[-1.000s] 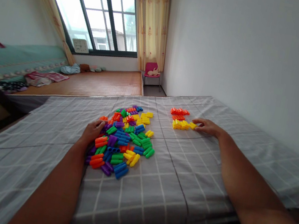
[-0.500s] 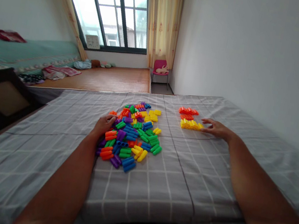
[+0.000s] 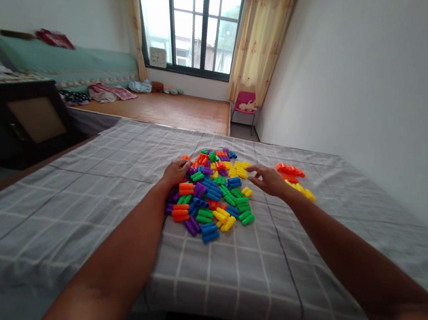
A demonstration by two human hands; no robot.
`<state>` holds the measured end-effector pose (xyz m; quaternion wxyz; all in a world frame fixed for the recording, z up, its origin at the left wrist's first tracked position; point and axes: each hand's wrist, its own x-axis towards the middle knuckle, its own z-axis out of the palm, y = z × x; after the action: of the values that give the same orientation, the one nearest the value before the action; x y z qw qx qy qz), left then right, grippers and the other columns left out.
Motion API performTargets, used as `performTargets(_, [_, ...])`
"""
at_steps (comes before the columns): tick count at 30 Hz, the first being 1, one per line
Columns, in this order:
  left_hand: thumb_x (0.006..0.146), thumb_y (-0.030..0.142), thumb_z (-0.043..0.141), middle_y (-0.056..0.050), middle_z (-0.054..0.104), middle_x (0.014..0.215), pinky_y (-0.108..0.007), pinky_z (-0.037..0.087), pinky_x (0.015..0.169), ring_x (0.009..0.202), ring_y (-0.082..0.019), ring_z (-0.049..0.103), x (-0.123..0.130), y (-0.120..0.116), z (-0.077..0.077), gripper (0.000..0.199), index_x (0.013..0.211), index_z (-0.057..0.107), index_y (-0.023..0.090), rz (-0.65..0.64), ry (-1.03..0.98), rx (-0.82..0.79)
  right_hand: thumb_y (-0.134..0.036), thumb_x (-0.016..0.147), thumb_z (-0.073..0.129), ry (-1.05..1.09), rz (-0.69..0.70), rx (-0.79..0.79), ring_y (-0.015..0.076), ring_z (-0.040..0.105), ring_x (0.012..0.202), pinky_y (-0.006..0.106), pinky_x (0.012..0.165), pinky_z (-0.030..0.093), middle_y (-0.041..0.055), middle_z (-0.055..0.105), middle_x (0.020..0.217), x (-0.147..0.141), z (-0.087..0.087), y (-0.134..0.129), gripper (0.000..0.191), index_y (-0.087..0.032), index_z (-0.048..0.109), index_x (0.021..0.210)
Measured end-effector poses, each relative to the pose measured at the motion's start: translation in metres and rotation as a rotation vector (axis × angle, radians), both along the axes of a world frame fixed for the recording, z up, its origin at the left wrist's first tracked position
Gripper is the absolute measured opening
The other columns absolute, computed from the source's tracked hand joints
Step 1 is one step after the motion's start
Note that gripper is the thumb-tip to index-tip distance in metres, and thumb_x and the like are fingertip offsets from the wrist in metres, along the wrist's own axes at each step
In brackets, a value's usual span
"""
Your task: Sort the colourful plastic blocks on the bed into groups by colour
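Yellow blocks (image 3: 238, 173) edge a mixed pile (image 3: 212, 189), just beside the right hand (image 3: 269, 180), its grip parted, seemingly empty; a light side pinch should avoid scattering. How the left hand (image 3: 176, 172) grips is unclear.

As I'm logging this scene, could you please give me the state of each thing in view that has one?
Mixed pile: loose, colours jumbled
Left hand: at the pile's left edge
Right hand: partly open, at the pile's right
Separate orange pieces: grouped
Separate yellow pieces: grouped, partly hidden by the right forearm
Checked cloth: spread, slightly creased
Curtains: drawn aside
Pink chair: upright
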<state>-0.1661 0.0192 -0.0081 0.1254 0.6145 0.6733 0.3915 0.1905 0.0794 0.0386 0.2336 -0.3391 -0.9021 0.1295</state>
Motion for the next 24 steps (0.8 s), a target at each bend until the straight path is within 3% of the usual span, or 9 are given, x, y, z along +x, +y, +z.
performTargets(6, [0.087, 0.039, 0.043, -0.005, 0.072, 0.082, -0.029, 0.045, 0.070, 0.078, -0.019, 0.062, 0.000, 0.001, -0.001, 0.038, 0.089, 0.074, 0.017, 0.000, -0.007, 0.003, -0.025, 0.078, 0.072, -0.051, -0.028, 0.032, 0.0271, 0.063, 0.109, 0.042, 0.099, 0.047, 0.0107, 0.064, 0.126, -0.092, -0.011, 0.033, 0.048, -0.023, 0.063, 0.125])
performTargets(10, [0.087, 0.036, 0.043, -0.006, 0.072, 0.087, -0.029, 0.046, 0.073, 0.082, -0.019, 0.063, -0.003, 0.005, -0.003, 0.037, 0.092, 0.074, 0.016, 0.011, -0.005, 0.011, -0.024, 0.077, 0.073, -0.051, -0.021, -0.083, 0.0261, 0.066, 0.103, 0.040, 0.093, 0.051, 0.0099, 0.069, 0.115, -0.124, -0.017, 0.042, 0.042, -0.022, 0.067, 0.119])
performTargets(16, [0.087, 0.037, 0.042, -0.005, 0.073, 0.084, -0.028, 0.047, 0.069, 0.079, -0.018, 0.064, -0.010, 0.013, -0.012, 0.039, 0.096, 0.074, 0.016, 0.034, -0.130, 0.039, -0.029, 0.085, 0.063, 0.188, 0.084, -0.412, 0.0146, 0.067, 0.075, 0.028, 0.068, 0.056, 0.0059, 0.073, 0.098, -0.124, -0.003, 0.053, 0.029, -0.020, 0.067, 0.112])
performTargets(20, [0.086, 0.038, 0.043, -0.004, 0.072, 0.081, -0.028, 0.046, 0.068, 0.077, -0.018, 0.063, -0.009, 0.013, -0.012, 0.039, 0.096, 0.074, 0.016, 0.029, -0.153, 0.046, -0.030, 0.076, 0.072, 0.042, 0.117, -0.370, 0.0151, 0.065, 0.071, 0.027, 0.066, 0.054, 0.0030, 0.073, 0.084, -0.115, 0.004, 0.051, 0.020, -0.018, 0.072, 0.091])
performTargets(24, [0.085, 0.038, 0.046, -0.003, 0.072, 0.077, -0.028, 0.046, 0.070, 0.078, -0.018, 0.063, -0.007, 0.009, -0.007, 0.035, 0.091, 0.074, 0.017, 0.031, -0.143, 0.027, -0.033, 0.067, 0.079, -0.110, 0.258, -0.254, 0.0186, 0.067, 0.082, 0.027, 0.074, 0.052, -0.0007, 0.073, 0.091, -0.125, -0.005, 0.033, 0.033, -0.024, 0.074, 0.099])
